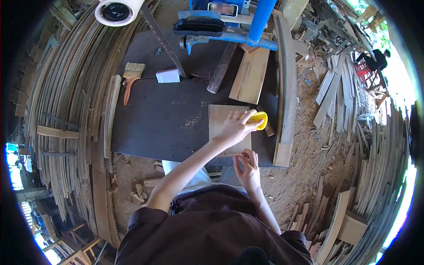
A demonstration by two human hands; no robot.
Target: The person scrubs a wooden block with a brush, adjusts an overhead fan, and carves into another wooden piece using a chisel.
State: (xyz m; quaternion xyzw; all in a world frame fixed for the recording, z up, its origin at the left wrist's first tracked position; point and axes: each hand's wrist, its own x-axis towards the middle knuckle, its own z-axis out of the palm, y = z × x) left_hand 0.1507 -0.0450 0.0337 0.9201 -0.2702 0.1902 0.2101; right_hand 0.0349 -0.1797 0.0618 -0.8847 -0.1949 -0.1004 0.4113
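My left hand (234,130) reaches across a square, pale wooden board (217,119) and is closed on a yellow rounded object (261,120), whose exact kind I cannot make out. The object is over the board's right edge. At the board's near edge, my right hand (248,170) has its thumb and fingers brought together in a pinch; anything between the fingertips is too small to name. The board lies flat on a dark worktop (154,119). Just beyond the yellow object, a small brown wooden piece (269,129) is partly hidden.
A paintbrush (131,79), a white block (168,76), a dark bar (221,68) and a longer plank (251,73) lie on the worktop. A blue metal frame (234,37) stands over the far side. Lumber stacks (62,101) flank both sides. A seated person (377,59) is far right.
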